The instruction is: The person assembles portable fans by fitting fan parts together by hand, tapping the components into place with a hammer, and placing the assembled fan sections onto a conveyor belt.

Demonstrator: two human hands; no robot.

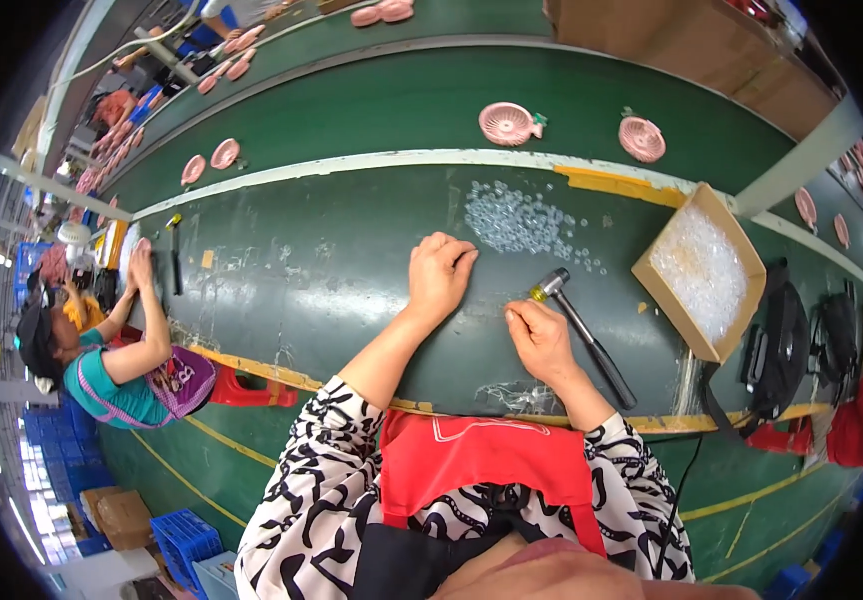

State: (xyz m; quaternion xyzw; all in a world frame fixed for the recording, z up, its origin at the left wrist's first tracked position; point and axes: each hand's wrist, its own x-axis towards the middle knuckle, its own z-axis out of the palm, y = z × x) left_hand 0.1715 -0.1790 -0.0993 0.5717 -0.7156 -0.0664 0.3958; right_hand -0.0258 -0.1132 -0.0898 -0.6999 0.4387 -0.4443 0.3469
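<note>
My left hand [439, 276] is over the dark green bench, its fingers curled and pinched together at the near left edge of a scattered pile of small clear plastic pieces [519, 220]. Nearer to me, my right hand [543, 342] is closed too, thumb pressed against the curled fingers. Whatever either hand holds is too small or hidden to make out. A hammer [591, 345] with a yellow-ended head and black handle lies just right of my right hand, its head close to the knuckles.
An open cardboard box [706, 270] of clear pieces stands at the right, beside a black bag [779, 345]. Pink round fan-like parts [507, 124] sit on the green conveyor [371, 110] beyond the bench's pale rail. A co-worker [126, 370] sits at the left near another hammer [174, 255].
</note>
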